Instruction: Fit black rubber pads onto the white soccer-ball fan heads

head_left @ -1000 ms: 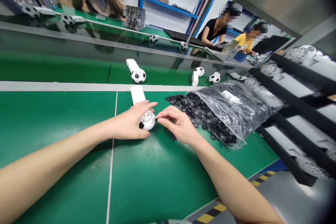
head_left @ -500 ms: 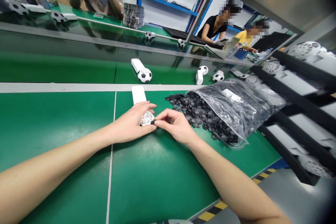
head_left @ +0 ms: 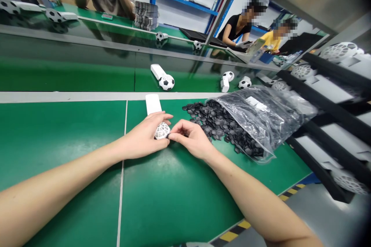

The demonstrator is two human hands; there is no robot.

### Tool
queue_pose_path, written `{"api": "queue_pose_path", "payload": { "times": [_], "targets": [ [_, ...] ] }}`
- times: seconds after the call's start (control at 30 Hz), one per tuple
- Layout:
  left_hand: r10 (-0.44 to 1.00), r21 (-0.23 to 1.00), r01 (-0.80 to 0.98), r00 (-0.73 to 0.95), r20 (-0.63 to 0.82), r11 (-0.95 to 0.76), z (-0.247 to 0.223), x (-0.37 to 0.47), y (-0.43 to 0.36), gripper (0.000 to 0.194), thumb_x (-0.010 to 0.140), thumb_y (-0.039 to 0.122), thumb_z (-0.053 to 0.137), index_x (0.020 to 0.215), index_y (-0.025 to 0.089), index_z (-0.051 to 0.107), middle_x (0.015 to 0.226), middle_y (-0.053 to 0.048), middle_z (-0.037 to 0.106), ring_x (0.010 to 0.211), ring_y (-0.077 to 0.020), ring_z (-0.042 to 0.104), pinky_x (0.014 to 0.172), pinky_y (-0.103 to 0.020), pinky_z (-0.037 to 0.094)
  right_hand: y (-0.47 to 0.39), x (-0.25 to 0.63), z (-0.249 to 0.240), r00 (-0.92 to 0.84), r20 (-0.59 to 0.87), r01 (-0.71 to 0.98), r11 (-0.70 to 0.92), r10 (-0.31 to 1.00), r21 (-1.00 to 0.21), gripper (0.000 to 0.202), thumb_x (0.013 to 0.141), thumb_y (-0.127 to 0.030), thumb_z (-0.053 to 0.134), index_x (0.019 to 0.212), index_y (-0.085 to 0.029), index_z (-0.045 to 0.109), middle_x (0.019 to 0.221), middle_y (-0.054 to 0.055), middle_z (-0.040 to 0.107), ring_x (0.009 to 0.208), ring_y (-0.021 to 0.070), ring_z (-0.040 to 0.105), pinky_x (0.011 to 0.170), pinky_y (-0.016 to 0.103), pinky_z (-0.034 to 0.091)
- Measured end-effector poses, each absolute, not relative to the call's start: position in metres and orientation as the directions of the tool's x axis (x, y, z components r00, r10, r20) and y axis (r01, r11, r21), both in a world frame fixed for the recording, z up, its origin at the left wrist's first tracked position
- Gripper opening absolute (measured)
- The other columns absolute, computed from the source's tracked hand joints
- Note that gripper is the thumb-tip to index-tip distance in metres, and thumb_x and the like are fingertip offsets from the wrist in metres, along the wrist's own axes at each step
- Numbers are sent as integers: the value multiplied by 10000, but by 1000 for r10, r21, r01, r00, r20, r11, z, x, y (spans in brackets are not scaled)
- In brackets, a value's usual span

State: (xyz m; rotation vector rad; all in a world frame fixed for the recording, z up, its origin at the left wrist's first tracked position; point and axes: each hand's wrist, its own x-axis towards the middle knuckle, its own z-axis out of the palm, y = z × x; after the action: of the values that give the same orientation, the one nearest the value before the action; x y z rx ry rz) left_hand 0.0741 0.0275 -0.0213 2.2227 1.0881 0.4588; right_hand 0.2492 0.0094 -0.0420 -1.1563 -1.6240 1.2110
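A white device with an openwork ball head [head_left: 162,131] and a flat white handle [head_left: 153,104] lies on the green worktable. My left hand [head_left: 147,133] is wrapped round it where the ball joins the handle, thumb at the near side and fingers at the far side. With thumb and forefinger pinched, my right hand [head_left: 189,137] holds a small black piece [head_left: 168,136] against the right edge of the ball; most of it is hidden by the fingertips. Right of my hands, many loose black pieces [head_left: 216,121] spill from a clear plastic bag [head_left: 261,112].
Behind the table's pale edge [head_left: 87,95] runs a green belt [head_left: 58,69] carrying football-headed devices [head_left: 166,82]. A black rack [head_left: 327,98] with white devices stands at the right. Across the line are several people, one beside stacked clear trays [head_left: 146,16].
On the near belt the football devices have shifted right; those farther back have shifted left. The black piece shows less between my right fingertips and the ball. My left hand has barely moved.
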Motion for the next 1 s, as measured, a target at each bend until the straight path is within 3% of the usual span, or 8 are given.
{"api": "queue_pose_path", "payload": {
  "times": [0.23, 0.37, 0.43, 0.53, 0.6, 0.67, 0.83, 1.0],
  "targets": [
    [783, 655, 569, 620, 55, -497, -21, 75, 27, 517, 718, 276, 493, 1210, 135, 425, 1292, -113, 456, 1227, -268, 376, 991, -411, 370, 14, 248, -40, -302, -38, 226, 33, 952, -974, 259, 632, -346, 720, 656, -163, 539, 606, -41, 551, 520, 73, 454, 513, 215, 369],
    [765, 668, 546, 641, 56, -506, -21, 74, 29, 469, 722, 261, 500, 1178, 164, 447, 1263, -90, 473, 1190, -249, 415, 982, -387, 375, 18, 256, -34, -282, -43, 394, 75, 958, -916, 242, 705, -386, 651, 670, -180, 529, 568, -50, 517, 492, 77, 436, 477, 212, 339],
    [764, 670, 549, 644, 44, -500, -22, 73, 30, 481, 720, 295, 531, 1179, 181, 446, 1255, -82, 476, 1177, -246, 429, 989, -390, 363, 19, 265, -29, -228, -19, 577, 119, 973, -808, 217, 757, -390, 596, 687, -192, 539, 571, -45, 521, 505, 88, 450, 487, 219, 339],
    [786, 657, 579, 618, 32, -482, -25, 71, 32, 519, 693, 408, 594, 1146, 185, 473, 1269, -97, 449, 1193, -270, 406, 1003, -410, 340, 19, 277, -24, -166, 15, 842, 150, 986, -518, 155, 723, -352, 643, 753, -209, 592, 717, -12, 598, 636, 121, 524, 559, 237, 370],
    [784, 640, 585, 620, 44, -498, -27, 71, 33, 486, 682, 419, 607, 1094, 182, 500, 1271, -104, 436, 1215, -279, 376, 1014, -416, 323, 18, 281, -22, -159, -9, 920, 145, 987, -365, 136, 708, -307, 664, 805, -221, 620, 808, 4, 617, 722, 141, 550, 594, 241, 379],
    [761, 635, 567, 646, 53, -525, -29, 70, 35, 438, 692, 388, 597, 1072, 195, 498, 1251, -94, 443, 1214, -269, 372, 1014, -413, 321, 17, 281, -23, -169, -42, 940, 148, 985, -307, 90, 739, -266, 635, 819, -226, 631, 817, 8, 619, 741, 141, 558, 601, 234, 380],
    [795, 588, 625, 605, 51, -513, -29, 66, 40, 526, 610, 500, 645, 1039, 229, 507, 1195, -82, 389, 1173, -313, 350, 965, -472, 348, 17, 279, -24, -205, -42, 916, 177, 978, -359, 36, 760, -176, 587, 761, -206, 606, 740, -5, 598, 662, 115, 540, 586, 218, 375],
    [803, 615, 664, 590, -80, -426, -20, 60, 42, 571, 591, 489, 655, 1072, 220, 505, 1086, -59, 428, 982, -258, 484, 829, -368, 435, 16, 279, -26, -234, 72, 776, 231, 970, -586, 80, 823, -216, 508, 874, -224, 570, 618, -49, 539, 557, 90, 502, 571, 210, 390]
  ]
}}
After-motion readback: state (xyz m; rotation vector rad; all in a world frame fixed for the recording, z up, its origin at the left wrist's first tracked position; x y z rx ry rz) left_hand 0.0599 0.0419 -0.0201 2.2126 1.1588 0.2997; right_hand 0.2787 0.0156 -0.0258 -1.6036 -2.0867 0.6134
